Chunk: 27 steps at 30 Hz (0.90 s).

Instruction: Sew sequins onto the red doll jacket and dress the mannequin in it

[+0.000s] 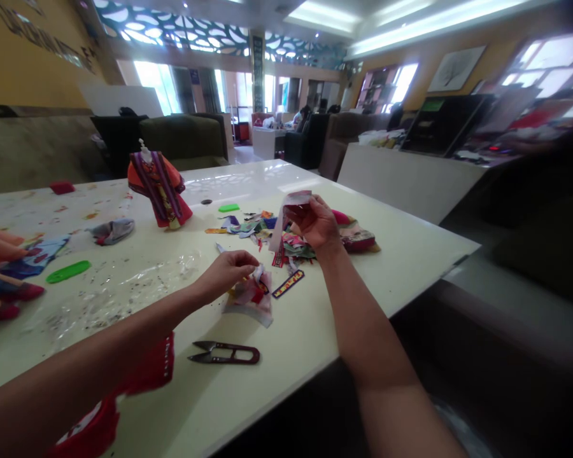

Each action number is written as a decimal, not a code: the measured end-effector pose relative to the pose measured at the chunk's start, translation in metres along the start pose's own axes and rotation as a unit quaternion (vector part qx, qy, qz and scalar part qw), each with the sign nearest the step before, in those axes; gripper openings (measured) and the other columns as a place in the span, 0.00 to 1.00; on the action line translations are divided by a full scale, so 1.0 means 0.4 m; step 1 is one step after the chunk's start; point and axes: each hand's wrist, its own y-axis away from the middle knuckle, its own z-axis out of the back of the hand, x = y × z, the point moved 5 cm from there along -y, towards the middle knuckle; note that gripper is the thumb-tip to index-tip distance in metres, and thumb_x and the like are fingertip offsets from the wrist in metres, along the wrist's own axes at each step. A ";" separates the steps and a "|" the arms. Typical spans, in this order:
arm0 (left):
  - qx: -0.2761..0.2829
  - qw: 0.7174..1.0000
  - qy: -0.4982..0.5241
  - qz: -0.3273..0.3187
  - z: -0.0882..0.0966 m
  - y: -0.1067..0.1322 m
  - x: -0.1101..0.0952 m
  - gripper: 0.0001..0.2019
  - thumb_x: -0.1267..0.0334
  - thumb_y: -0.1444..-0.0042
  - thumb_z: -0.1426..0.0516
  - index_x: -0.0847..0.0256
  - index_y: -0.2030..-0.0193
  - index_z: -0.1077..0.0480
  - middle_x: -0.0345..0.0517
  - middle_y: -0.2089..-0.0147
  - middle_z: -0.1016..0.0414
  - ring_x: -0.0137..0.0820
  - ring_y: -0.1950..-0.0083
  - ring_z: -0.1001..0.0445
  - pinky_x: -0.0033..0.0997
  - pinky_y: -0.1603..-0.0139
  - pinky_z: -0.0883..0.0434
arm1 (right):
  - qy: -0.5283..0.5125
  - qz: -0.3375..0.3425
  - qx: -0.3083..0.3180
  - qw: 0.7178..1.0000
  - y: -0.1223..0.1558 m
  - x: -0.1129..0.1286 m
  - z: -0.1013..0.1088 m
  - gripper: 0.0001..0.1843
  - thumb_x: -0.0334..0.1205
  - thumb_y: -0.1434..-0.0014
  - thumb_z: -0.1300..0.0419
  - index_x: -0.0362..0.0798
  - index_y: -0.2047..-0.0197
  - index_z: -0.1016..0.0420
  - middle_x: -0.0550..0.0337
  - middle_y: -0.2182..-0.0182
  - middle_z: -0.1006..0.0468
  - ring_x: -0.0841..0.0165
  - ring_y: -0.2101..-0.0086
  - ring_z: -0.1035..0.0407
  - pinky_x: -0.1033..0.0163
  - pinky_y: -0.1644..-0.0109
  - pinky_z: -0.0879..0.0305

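Note:
My right hand (319,224) is raised over a heap of cloth scraps (253,226), its fingers closed on a pale fabric strip (277,230) that hangs down on the left. Lower and to the left, my left hand (229,272) has thumb and fingertips pinched at the top of a sheer whitish fabric piece (253,308) with red and yellow bits on it. Just right of that piece lies a dark embroidered strip (289,284) with yellow marks. Thread snips (226,353) rest on the table nearer to me, blades pointing left.
A small robe on a stand (158,191) is upright at the back left. Two green flat pieces (69,271) (229,208), clear plastic (124,292) with specks, and a grey cloth (112,232) lie about. Red fabric (148,369) is partly under my left forearm. The table edge (391,318) runs along the right.

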 end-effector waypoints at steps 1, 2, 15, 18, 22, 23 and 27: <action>-0.005 0.999 -0.033 -0.014 -0.005 -0.003 -0.004 0.12 0.60 0.51 0.41 0.62 0.63 0.23 0.46 0.63 0.23 0.34 0.63 0.27 0.32 0.62 0.32 | -0.006 0.009 -0.002 1.000 0.000 0.002 0.003 0.10 0.43 0.44 0.38 0.52 0.65 0.36 0.66 0.65 0.20 0.68 0.60 0.24 0.56 0.51 0.26; -0.011 0.997 -0.070 -0.029 -0.011 -0.007 -0.010 0.11 0.60 0.51 0.42 0.62 0.64 0.23 0.47 0.63 0.23 0.35 0.63 0.27 0.32 0.62 0.32 | -0.008 0.015 -0.005 1.000 -0.001 0.003 0.005 0.09 0.43 0.43 0.38 0.52 0.65 0.36 0.65 0.65 0.20 0.68 0.59 0.24 0.55 0.49 0.27; -0.100 0.963 -0.242 -0.060 -0.009 -0.119 -0.015 0.10 0.66 0.48 0.43 0.63 0.61 0.22 0.50 0.60 0.22 0.37 0.59 0.26 0.33 0.58 0.32 | -0.013 0.030 -0.079 0.996 -0.008 0.052 0.069 0.09 0.48 0.43 0.43 0.54 0.62 0.30 0.63 0.63 0.19 0.69 0.58 0.26 0.63 0.57 0.29; -0.105 0.958 -0.257 -0.065 -0.021 -0.160 -0.011 0.14 0.66 0.49 0.42 0.64 0.55 0.24 0.50 0.59 0.23 0.38 0.58 0.27 0.34 0.57 0.32 | 0.019 0.004 -0.064 0.998 -0.003 0.051 0.069 0.12 0.50 0.43 0.44 0.53 0.59 0.30 0.62 0.62 0.20 0.70 0.61 0.26 0.65 0.63 0.30; -0.111 0.951 -0.281 -0.072 -0.049 -0.200 -0.006 0.16 0.66 0.49 0.41 0.61 0.52 0.24 0.51 0.57 0.23 0.40 0.54 0.28 0.36 0.52 0.33 | 0.020 -0.003 -0.040 0.999 0.007 0.053 0.054 0.13 0.49 0.46 0.42 0.53 0.59 0.32 0.61 0.64 0.22 0.70 0.67 0.29 0.66 0.69 0.34; -0.115 0.948 -0.287 -0.070 -0.051 -0.207 -0.003 0.16 0.66 0.49 0.41 0.60 0.53 0.24 0.51 0.57 0.23 0.41 0.53 0.28 0.37 0.51 0.33 | 0.019 -0.006 -0.032 0.999 0.010 0.052 0.047 0.12 0.48 0.47 0.42 0.53 0.60 0.33 0.61 0.65 0.22 0.71 0.69 0.30 0.66 0.72 0.36; -0.144 0.938 -0.311 -0.050 -0.009 -0.226 0.019 0.13 0.65 0.48 0.42 0.60 0.56 0.22 0.53 0.56 0.23 0.43 0.52 0.28 0.39 0.51 0.34 | 0.047 -0.022 0.018 0.998 0.023 0.042 0.004 0.10 0.48 0.48 0.41 0.53 0.67 0.36 0.62 0.68 0.24 0.74 0.80 0.39 0.67 0.81 0.46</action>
